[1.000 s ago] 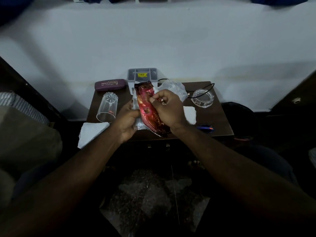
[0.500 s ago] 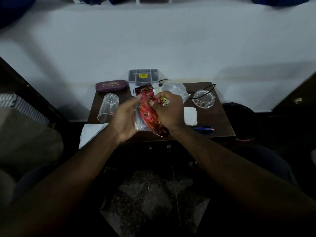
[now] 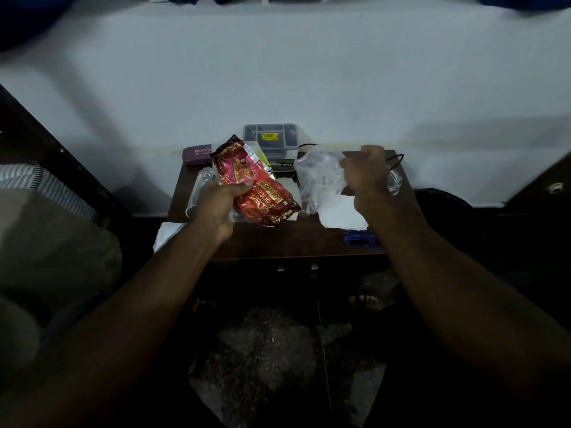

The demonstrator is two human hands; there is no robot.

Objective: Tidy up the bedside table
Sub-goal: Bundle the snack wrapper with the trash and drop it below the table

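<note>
My left hand (image 3: 218, 205) grips a bundle of wrappers above the dark wooden bedside table (image 3: 287, 242): a red biscuit packet (image 3: 264, 196), a pink-red wrapper (image 3: 236, 163) and some clear plastic. My right hand (image 3: 367, 177) is closed on the edge of a crumpled clear plastic bag (image 3: 319, 177) at the table's right half. A tipped drinking glass (image 3: 202, 183) lies mostly hidden behind my left hand.
A maroon glasses case (image 3: 197, 155) and a grey compartment tray (image 3: 270, 140) stand at the back. White tissues lie at the left edge (image 3: 167, 236) and centre right (image 3: 340, 216). A blue pen (image 3: 360, 237), a glass ashtray (image 3: 395, 180) and a black cable (image 3: 397, 157) are on the right.
My right hand has left the red packet and moved right to the clear plastic bag. My left hand now holds the wrappers alone, shifted slightly left.
</note>
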